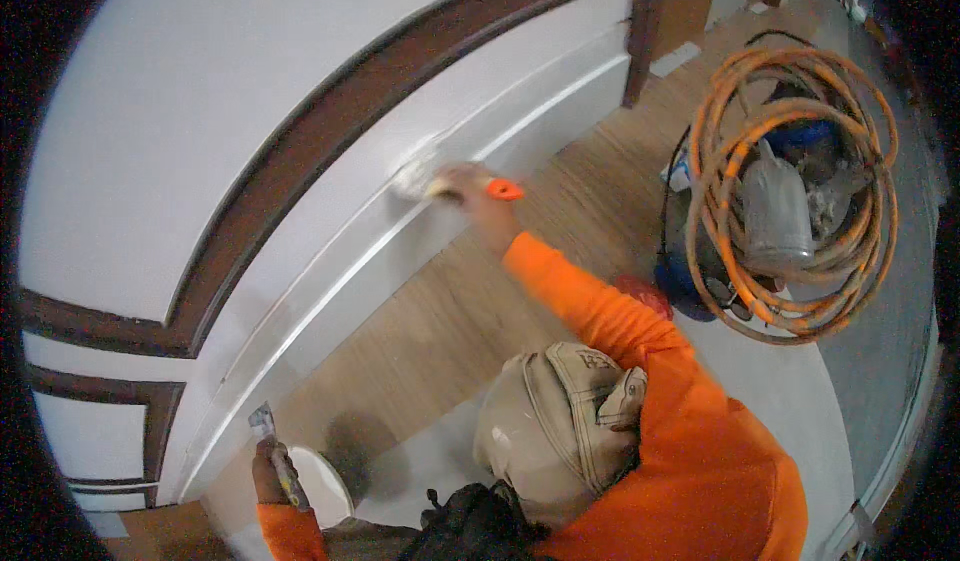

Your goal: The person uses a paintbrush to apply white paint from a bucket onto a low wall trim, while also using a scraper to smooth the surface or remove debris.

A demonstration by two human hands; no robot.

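Observation:
My right hand (478,196) reaches out to the wall just above the baseboard. It is closed on an orange-handled tool (506,190), whose working end is blurred and mostly hidden by my fingers. A patch of white filler (412,178) marks the wall beside those fingers, on the upper part of the white baseboard (340,261). Low on the left, my left hand (268,473) grips a putty knife (262,423), its metal blade pointing up and smeared with pale material. Right beside that hand stands a round white tub (322,486), partly covered by the hand and sleeve.
Dark brown moulding (330,111) frames the wall panel. At right, a coiled orange hose (705,161) lies over a blue machine (683,281) and a clear plastic container (777,211). Pale sheeting (800,381) covers part of the wood floor (430,331). My bent knee (540,431) is close to the wall.

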